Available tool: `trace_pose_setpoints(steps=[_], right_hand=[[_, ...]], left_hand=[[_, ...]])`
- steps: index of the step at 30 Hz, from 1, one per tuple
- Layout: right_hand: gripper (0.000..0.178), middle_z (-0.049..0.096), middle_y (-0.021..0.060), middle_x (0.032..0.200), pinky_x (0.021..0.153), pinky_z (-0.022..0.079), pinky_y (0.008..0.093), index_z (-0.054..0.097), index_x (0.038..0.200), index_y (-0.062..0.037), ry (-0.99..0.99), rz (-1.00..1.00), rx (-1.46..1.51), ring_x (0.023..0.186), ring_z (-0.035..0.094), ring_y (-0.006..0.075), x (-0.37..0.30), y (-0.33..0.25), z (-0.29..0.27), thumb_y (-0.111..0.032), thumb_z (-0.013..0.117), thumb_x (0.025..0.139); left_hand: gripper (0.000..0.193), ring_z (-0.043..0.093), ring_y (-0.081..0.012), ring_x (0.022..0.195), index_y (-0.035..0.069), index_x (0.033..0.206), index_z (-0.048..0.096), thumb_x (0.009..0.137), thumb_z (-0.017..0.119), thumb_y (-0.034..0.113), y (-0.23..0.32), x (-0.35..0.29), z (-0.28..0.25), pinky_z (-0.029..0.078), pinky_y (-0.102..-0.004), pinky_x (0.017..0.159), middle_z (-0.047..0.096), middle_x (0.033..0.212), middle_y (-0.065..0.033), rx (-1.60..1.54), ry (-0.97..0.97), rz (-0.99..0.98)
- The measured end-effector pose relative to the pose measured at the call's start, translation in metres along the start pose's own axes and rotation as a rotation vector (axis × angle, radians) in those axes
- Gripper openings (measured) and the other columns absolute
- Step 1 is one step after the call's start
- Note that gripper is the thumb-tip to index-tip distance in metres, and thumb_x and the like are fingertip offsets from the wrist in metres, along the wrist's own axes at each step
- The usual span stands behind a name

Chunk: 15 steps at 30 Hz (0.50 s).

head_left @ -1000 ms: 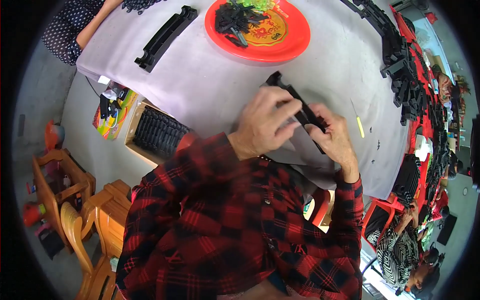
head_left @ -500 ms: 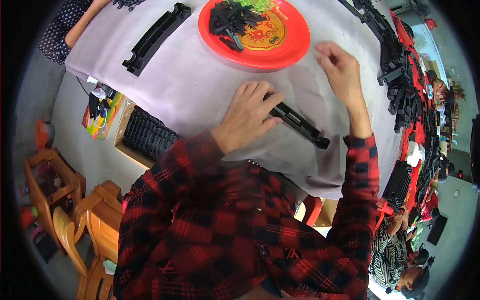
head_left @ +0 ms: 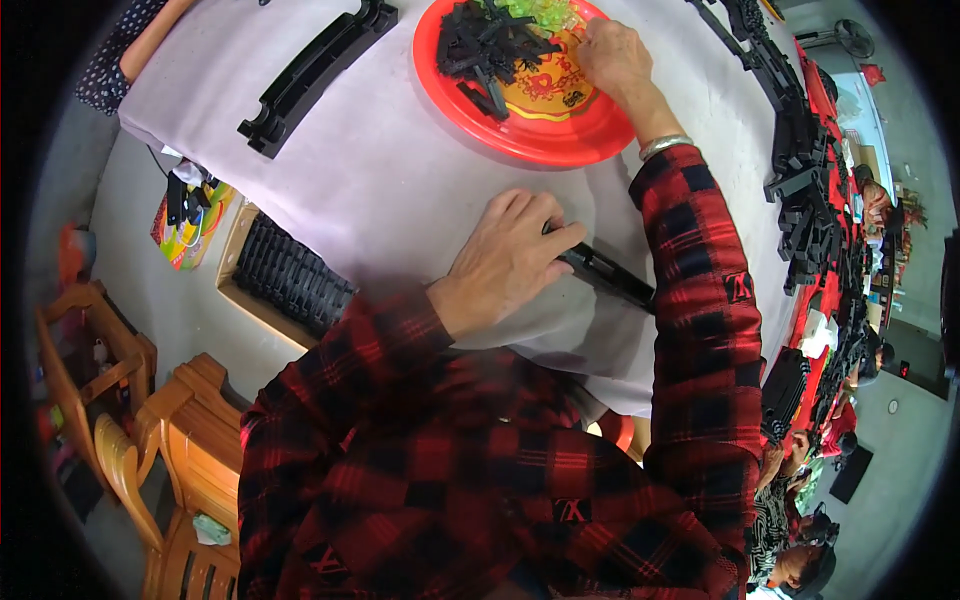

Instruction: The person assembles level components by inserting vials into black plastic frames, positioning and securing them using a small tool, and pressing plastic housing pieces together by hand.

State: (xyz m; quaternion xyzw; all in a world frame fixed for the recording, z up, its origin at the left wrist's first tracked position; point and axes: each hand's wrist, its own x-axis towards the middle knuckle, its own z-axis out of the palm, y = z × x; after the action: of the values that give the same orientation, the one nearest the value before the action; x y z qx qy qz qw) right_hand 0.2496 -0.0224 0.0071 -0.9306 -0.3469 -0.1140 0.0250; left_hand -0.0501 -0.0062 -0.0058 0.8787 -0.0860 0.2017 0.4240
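The left hand [head_left: 505,262] pinned the black strip [head_left: 608,277] to the tabletop [head_left: 380,180]; the right hand [head_left: 612,57] pinched at small parts [head_left: 487,48] in the red tray [head_left: 560,140], apparently fetching the next piece.

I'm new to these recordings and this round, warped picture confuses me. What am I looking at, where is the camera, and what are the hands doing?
There is no machine here: a person in a red checked shirt works with bare hands. The camera sits on their head and looks down, and its fisheye lens bends the edges. The left hand rests on a long black part lying on the grey table. The right hand reaches into a red plate holding small black pieces; whether it grips one is hidden. A long black rail lies further left, and more black parts are stacked at the right. Other people sit along the right edge.
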Motion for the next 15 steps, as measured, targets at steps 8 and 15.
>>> trace_pose_setpoints(steps=[8,15], right_hand=[[0.011,0.064,0.0039,0.069,0.058,0.051,0.0282,0.066,0.079,-0.0022,-0.127,-0.081,0.643,0.064,0.06,0.0104,-0.056,0.025,-0.046,-0.012,0.066,0.084],[0.021,0.069,0.0067,0.093,0.078,0.054,0.0299,0.068,0.108,-0.0053,-0.346,0.14,1.012,0.082,0.067,0.0166,-0.198,0.068,-0.107,-0.004,0.063,0.087]], left_hand=[[0.039,0.056,-0.0308,0.102,0.009,0.11,0.068,0.073,0.08,0.012,-0.014,0.005,0.003,0.041,-0.0429,0.095,0.058,0.103,-0.0078,0.022,0.06,0.056],[0.035,0.056,-0.028,0.099,0.008,0.11,0.068,0.077,0.077,0.017,-0.021,0.014,0.001,0.039,-0.0405,0.094,0.061,0.097,-0.0057,0.039,0.006,0.155]])
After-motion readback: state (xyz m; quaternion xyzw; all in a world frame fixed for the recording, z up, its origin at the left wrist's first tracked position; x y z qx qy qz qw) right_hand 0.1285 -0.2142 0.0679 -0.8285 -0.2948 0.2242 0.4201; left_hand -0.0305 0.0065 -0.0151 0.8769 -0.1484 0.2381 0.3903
